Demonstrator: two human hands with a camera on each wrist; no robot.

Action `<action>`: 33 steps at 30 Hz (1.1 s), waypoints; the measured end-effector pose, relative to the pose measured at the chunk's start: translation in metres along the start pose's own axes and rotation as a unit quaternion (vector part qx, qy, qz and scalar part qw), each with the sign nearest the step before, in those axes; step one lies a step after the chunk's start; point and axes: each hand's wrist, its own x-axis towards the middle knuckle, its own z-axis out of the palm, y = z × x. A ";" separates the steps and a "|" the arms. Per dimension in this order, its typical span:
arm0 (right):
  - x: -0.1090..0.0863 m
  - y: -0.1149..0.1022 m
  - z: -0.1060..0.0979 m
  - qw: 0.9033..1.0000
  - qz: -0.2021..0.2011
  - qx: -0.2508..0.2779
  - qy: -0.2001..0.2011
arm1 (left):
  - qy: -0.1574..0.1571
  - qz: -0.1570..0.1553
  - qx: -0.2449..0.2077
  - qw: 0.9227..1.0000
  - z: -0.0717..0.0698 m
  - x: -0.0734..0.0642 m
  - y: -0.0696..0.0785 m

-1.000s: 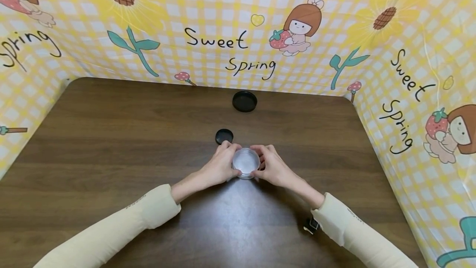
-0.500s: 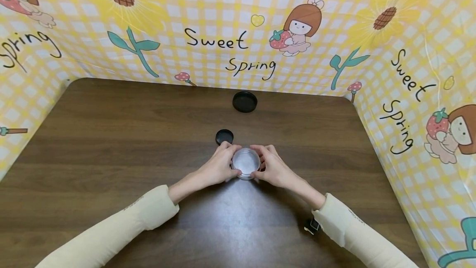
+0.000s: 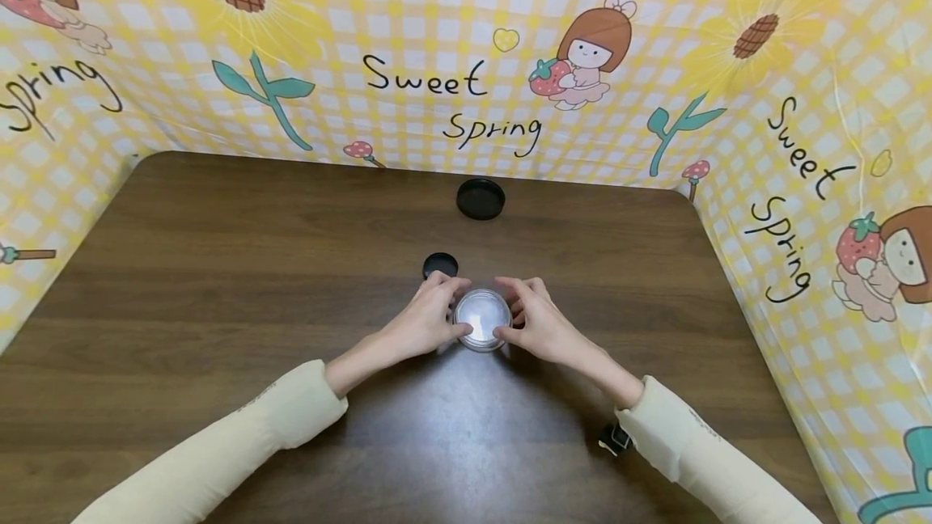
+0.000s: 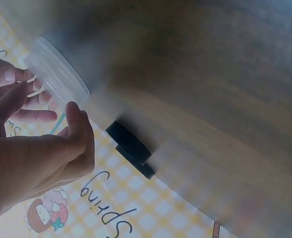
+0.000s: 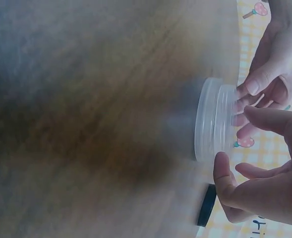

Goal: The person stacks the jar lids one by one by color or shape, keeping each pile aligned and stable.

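A low round clear plastic container [image 3: 483, 318] with ridged sides stands on the table between the two hands. From the side, in the right wrist view, the container [image 5: 212, 121] shows a wider lower tier and a narrower upper one. My left hand [image 3: 428, 318] curves along its left side, fingers relaxed and spread. On the other side, my right hand [image 3: 542, 322] has thumb and fingers loosely bent around the rim. Both forefingers stand off the container; the thumbs hover at its near edge, and whether they touch is unclear. A small black round lid [image 3: 440, 265] lies just beyond the left fingers.
Farther back on the brown wooden table [image 3: 218, 281] lies a larger black round lid [image 3: 480, 199]. A yellow checked cloth [image 3: 408, 31] with printed flowers and lettering walls the table at the back and both sides. A black device [image 3: 615, 439] sits at the right sleeve.
The fingers of both hands have loosened and spread away from the container, which they gripped half a second ago. The container and both black lids keep their places.
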 end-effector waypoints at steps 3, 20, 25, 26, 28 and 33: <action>0.003 0.000 -0.004 1.000 -0.003 -0.003 0.004 | 0.004 0.003 0.004 1.000 -0.002 0.001 -0.001; 0.054 0.019 -0.030 0.999 0.030 -0.017 0.018 | 0.038 -0.011 -0.017 0.999 -0.035 0.027 -0.012; 0.075 0.022 -0.034 0.999 0.029 -0.016 0.022 | 0.058 -0.036 0.006 0.998 -0.053 0.048 -0.026; 0.080 0.023 -0.035 0.999 0.030 -0.018 0.024 | 0.058 -0.041 0.010 0.997 -0.057 0.053 -0.029; 0.089 0.025 -0.036 0.999 0.025 -0.020 0.033 | 0.060 -0.051 0.019 0.997 -0.062 0.062 -0.035; 0.112 0.030 -0.034 0.998 0.030 -0.017 0.062 | 0.060 -0.073 0.035 0.995 -0.069 0.082 -0.047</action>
